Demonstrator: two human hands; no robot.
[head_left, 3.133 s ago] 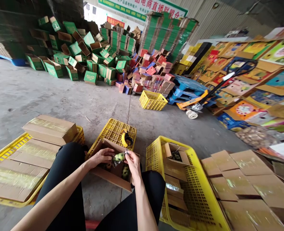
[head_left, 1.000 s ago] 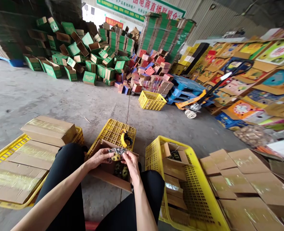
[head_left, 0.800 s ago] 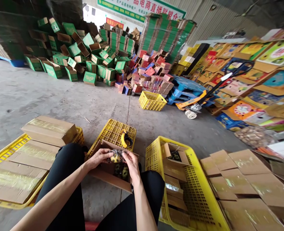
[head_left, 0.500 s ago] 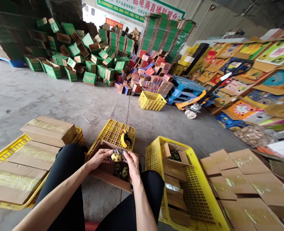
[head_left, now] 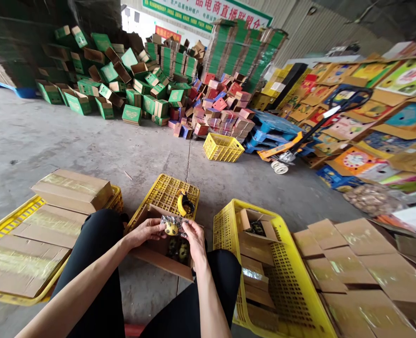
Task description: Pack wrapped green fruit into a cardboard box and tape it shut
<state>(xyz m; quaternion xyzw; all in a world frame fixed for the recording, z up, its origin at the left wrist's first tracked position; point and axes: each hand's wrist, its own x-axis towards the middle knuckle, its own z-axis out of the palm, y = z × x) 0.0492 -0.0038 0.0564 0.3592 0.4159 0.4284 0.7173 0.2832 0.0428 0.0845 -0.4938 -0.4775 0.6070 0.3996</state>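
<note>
Between my two hands is a yellow fruit with dark spots point(head_left: 172, 228) in a clear, crinkled plastic wrapper. My left hand point(head_left: 147, 233) pinches the wrapper's left end, and my right hand point(head_left: 195, 238) grips its right end. Both hands are closed, just above an open cardboard box point(head_left: 162, 265) between my knees. Inside the box lie several dark-and-yellow wrapped fruits point(head_left: 182, 251), partly hidden by my right hand. Behind the box, a yellow and black tape dispenser point(head_left: 182, 205) rests on an upturned yellow crate point(head_left: 161, 188).
At left, taped cartons point(head_left: 49, 225) fill a yellow crate point(head_left: 12, 217). A larger yellow crate point(head_left: 288, 286) on the right holds cartons, one of them open point(head_left: 259, 226). More taped cartons point(head_left: 363, 263) lie further right. A pallet jack point(head_left: 296, 145) stands beyond.
My hands stay almost in place. The wrapper's left end has come up into fuller view, and the fruit has shifted very slightly.
</note>
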